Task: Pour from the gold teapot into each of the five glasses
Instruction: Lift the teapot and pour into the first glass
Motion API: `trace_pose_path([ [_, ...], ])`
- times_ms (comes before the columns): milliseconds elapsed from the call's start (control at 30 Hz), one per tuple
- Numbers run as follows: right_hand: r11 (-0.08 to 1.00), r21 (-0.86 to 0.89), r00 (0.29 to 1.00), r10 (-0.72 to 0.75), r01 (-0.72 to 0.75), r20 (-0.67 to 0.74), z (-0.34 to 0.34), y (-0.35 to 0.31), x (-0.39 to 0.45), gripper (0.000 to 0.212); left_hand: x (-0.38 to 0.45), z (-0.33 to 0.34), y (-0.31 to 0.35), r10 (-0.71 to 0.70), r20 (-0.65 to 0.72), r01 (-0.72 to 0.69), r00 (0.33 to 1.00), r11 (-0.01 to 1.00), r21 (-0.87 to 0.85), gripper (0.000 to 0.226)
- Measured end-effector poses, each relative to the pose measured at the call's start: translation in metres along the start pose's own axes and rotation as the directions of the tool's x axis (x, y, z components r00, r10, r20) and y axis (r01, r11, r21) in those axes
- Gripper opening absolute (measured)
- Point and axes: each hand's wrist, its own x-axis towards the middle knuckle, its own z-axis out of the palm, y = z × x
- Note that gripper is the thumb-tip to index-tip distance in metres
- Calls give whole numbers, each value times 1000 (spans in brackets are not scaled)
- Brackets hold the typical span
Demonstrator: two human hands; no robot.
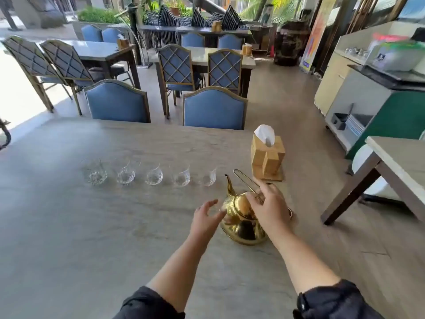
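The gold teapot [242, 226] stands on the pale stone table [92, 238], right of centre, with its spout toward the glasses. Its wire handle [243, 180] leans away from me. My right hand [269, 206] lies over the lid and the handle's lower end; whether the fingers grip is hidden. Just left of the pot's body, my left hand [205, 218] hovers with spread fingers and holds nothing. Beyond the pot, several clear glasses stand in a row, from the leftmost glass [95, 174] to the rightmost glass [208, 177].
A wooden tissue box [266, 157] stands just beyond the teapot on the right. Two blue chairs [213, 109] are pushed in at the table's far edge. Another table [395, 166] is at the right, across a strip of floor.
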Motion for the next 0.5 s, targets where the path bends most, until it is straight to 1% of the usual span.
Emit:
trace_pose_path([
  [67,998,60,999,-8,11,-46,1,4,-1,45,3,8,-2,-38,-1,38,999,999,-9,66],
  [167,990,129,999,-44,48,-32,3,10,-6,43,3,16,-10,-81,67,84,994,995,-46,95],
  [200,985,163,999,-45,49,-28,3,11,-6,41,1,18,-10,-99,77,104,992,992,-65,107],
  [233,980,195,999,-36,40,-24,3,12,-5,41,2,20,-13,-106,87,114,991,989,-97,113],
  [267,977,209,999,-24,29,-26,4,14,-3,40,0,22,-11,-120,108,134,987,982,-131,112],
  [333,966,260,1000,6,-1,-17,6,12,-1,39,0,25,-12,-106,123,127,987,977,-173,105],
  [400,948,318,1000,30,-26,-6,7,6,2,37,1,27,-11,-81,115,102,990,977,-185,109],
  [433,939,341,999,41,-38,1,7,3,5,36,3,27,-11,-78,99,97,992,975,-201,108],
  [500,931,362,999,44,-41,0,5,-4,15,36,4,24,-6,-76,65,91,995,962,-258,92],
])
